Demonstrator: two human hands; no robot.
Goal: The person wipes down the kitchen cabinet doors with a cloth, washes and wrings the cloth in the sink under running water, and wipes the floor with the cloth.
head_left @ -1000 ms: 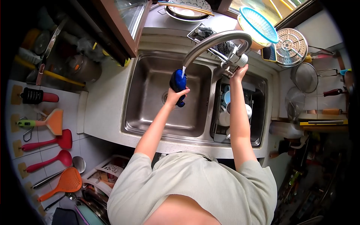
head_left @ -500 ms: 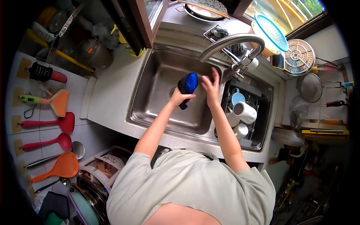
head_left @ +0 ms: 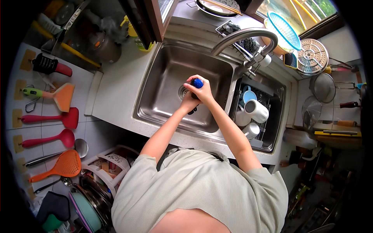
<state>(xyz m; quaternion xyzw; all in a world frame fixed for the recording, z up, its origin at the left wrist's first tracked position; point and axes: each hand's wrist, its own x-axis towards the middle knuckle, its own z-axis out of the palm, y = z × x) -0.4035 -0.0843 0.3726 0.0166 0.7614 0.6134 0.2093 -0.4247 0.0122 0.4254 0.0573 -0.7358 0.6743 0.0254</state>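
Both my hands are together over the steel sink (head_left: 155,97), wrapped around a blue-and-black soft bundle (head_left: 198,83) that looks like a rag. Its bright blue end bulges out between thumb and fingers at the top. A dark bit hangs out below. My left hand (head_left: 189,103) grips the lower part, closed and partly covered. Around the upper part, my right hand (head_left: 203,91) is also closed. Most of the bundle is hidden by the fingers. Beneath the hands, the drain (head_left: 183,92) shows to the left.
The curved faucet (head_left: 248,35) arches over the sink's back right. In the smaller right basin, a rack holds a white mug (head_left: 256,111), a blue cup (head_left: 248,96) and other white cups. A blue basket (head_left: 284,31) stands behind. Utensils such as a red spatula (head_left: 70,118) hang at left.
My right hand, open and apart from the bundle before, has come in to close around it. The bundle, formerly held by my left hand alone, is now squeezed between both hands.
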